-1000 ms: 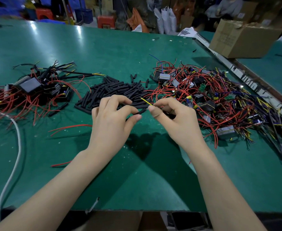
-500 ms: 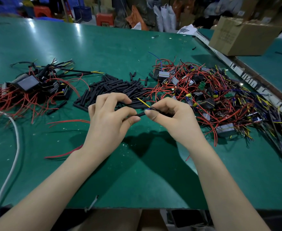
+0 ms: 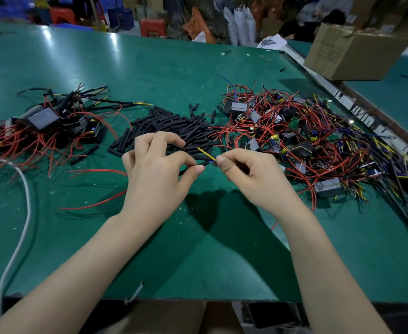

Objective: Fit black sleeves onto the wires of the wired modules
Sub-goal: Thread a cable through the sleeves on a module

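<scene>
Frame ctr: left hand (image 3: 158, 169) pinching black sleeve (image 3: 204, 163), right hand (image 3: 253, 173) pinching yellow wire (image 3: 206, 153), over green bench (image 3: 198, 249).

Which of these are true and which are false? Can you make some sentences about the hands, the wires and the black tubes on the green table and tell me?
1. The left hand pinches a black sleeve. True.
2. The right hand lies flat and holds nothing. False: its fingers pinch a yellow wire and a blue wire.
3. The heap of loose black sleeves lies between two heaps of wired modules. True.
4. The cardboard box stands at the far left of the table. False: it stands at the far right.
5. A white cable runs along the left of the green table. True.
</scene>
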The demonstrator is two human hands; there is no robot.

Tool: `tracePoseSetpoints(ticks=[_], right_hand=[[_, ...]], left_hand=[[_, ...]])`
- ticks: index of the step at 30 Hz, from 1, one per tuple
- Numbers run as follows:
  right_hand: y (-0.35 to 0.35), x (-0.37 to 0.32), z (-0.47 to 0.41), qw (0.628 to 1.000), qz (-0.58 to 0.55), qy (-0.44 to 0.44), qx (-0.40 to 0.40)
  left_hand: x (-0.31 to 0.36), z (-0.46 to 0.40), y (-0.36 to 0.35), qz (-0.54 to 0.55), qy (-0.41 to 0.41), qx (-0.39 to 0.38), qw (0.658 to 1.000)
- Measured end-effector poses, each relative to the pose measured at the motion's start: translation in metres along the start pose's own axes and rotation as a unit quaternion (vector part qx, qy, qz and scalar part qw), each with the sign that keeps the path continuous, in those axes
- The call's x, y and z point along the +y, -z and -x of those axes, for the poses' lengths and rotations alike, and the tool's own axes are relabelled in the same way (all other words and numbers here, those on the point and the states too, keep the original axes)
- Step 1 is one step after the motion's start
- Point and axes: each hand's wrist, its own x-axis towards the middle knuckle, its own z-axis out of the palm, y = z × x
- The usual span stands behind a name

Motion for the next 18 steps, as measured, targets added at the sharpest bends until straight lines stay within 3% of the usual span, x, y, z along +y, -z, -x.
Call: tracePoseSetpoints(ticks=[11, 18], right_hand=[[0.0002, 0.0016, -0.0002, 0.999, 0.026, -0.015, -0.015], [0.0014, 0.0040, 0.0018, 0.999, -0.044, 0.008, -0.029]], left_hand=[[0.0038, 0.0007, -0.0070, 0.032, -0.020, 0.009, 0.999], [-0.0001, -0.0048, -0.0030, -0.008, -0.071, 0.005, 0.997]])
